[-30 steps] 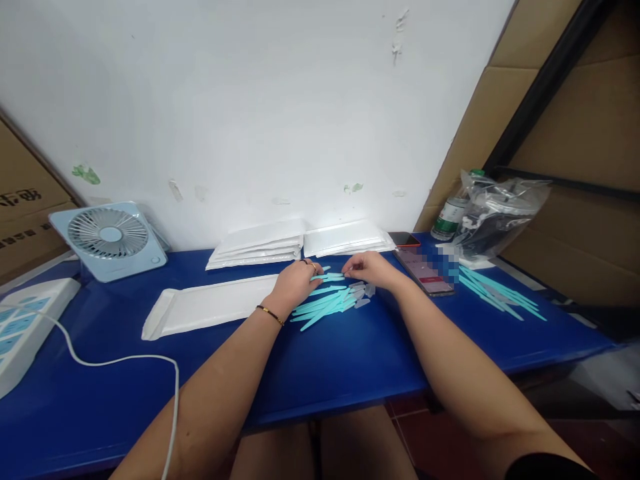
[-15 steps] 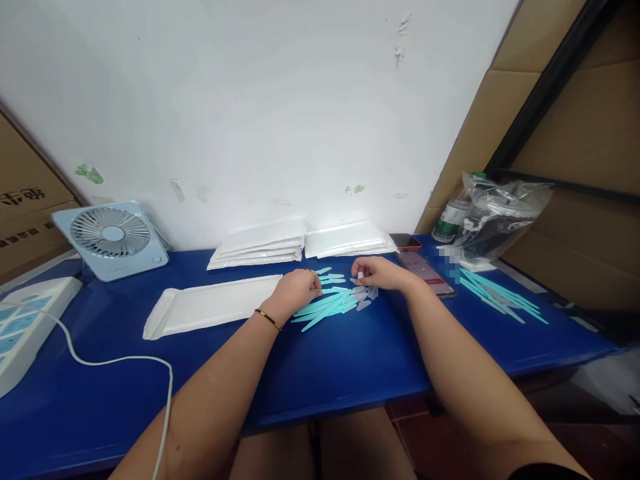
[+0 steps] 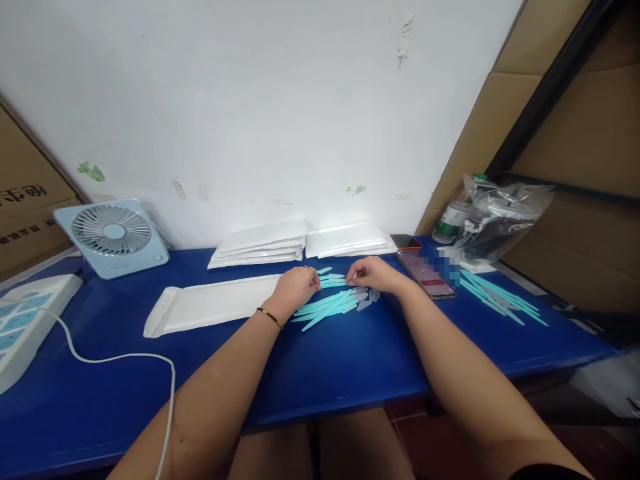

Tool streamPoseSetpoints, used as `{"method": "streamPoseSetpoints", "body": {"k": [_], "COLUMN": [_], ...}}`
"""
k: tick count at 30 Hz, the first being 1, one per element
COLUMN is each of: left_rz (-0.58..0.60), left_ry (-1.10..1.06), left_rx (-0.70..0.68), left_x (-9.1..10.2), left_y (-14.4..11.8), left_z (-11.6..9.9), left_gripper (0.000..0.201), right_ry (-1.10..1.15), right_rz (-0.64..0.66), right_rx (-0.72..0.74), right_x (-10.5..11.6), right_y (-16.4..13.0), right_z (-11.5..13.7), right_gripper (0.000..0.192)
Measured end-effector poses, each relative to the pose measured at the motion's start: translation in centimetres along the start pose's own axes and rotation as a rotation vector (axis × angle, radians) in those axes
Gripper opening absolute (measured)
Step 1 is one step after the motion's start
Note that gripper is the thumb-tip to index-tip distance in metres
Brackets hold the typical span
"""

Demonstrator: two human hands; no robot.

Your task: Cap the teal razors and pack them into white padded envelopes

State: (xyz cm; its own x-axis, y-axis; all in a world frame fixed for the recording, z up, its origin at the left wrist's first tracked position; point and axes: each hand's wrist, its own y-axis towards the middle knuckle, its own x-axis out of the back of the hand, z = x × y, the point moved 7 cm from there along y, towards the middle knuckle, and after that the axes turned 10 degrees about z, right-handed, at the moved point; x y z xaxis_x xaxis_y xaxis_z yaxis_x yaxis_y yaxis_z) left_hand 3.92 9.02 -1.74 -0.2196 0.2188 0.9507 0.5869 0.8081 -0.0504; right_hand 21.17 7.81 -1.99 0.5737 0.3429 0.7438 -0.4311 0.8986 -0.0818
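Observation:
My left hand (image 3: 299, 287) is closed in a pinch on one end of a slim teal stick (image 3: 333, 281), which looks like an eyebrow razor. At the stick's other end are the pinched fingers of my right hand (image 3: 373, 275); any small cap in them is hidden. Just in front lies a fanned pile of similar teal sticks (image 3: 325, 307). Several small frosted clear caps (image 3: 364, 301) are scattered at the pile's right end. Another teal stick (image 3: 325, 271) shows behind my left fingers. Under my left hand's side rests a long white padded envelope (image 3: 215, 303).
White envelope stacks (image 3: 257, 243) stand against the wall. A phone (image 3: 425, 273) lies right of my right hand, with more teal sticks (image 3: 500, 297) beyond it. A bottle (image 3: 450, 222) and a clear bag (image 3: 505, 220) stand behind. Left are a fan (image 3: 113, 233) and a white cable (image 3: 120, 357).
My right hand has moved left from above the clear caps to the end of the teal stick at my left hand. My left hand has barely moved.

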Motion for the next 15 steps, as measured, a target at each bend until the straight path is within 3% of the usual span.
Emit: {"method": "streamPoseSetpoints", "body": {"k": [5,10,15], "left_rz": [-0.041,-0.146,0.132], "left_ry": [0.027,-0.005,-0.143], "left_rx": [-0.038,-0.052,-0.181], "left_x": [-0.1,1.0,-0.1], "left_y": [0.4,-0.2,-1.5], "left_z": [-0.5,-0.8,-2.5], "left_gripper": [0.008,0.022,0.036], "right_ry": [-0.045,-0.023,0.035], "right_rz": [-0.064,-0.069,0.156], "right_rx": [0.022,0.019,0.019], "right_x": [-0.6,1.0,0.8], "right_y": [0.8,-0.2,-1.2], "right_z": [0.7,0.0,-0.7], "right_gripper": [0.017,0.021,0.025]}}
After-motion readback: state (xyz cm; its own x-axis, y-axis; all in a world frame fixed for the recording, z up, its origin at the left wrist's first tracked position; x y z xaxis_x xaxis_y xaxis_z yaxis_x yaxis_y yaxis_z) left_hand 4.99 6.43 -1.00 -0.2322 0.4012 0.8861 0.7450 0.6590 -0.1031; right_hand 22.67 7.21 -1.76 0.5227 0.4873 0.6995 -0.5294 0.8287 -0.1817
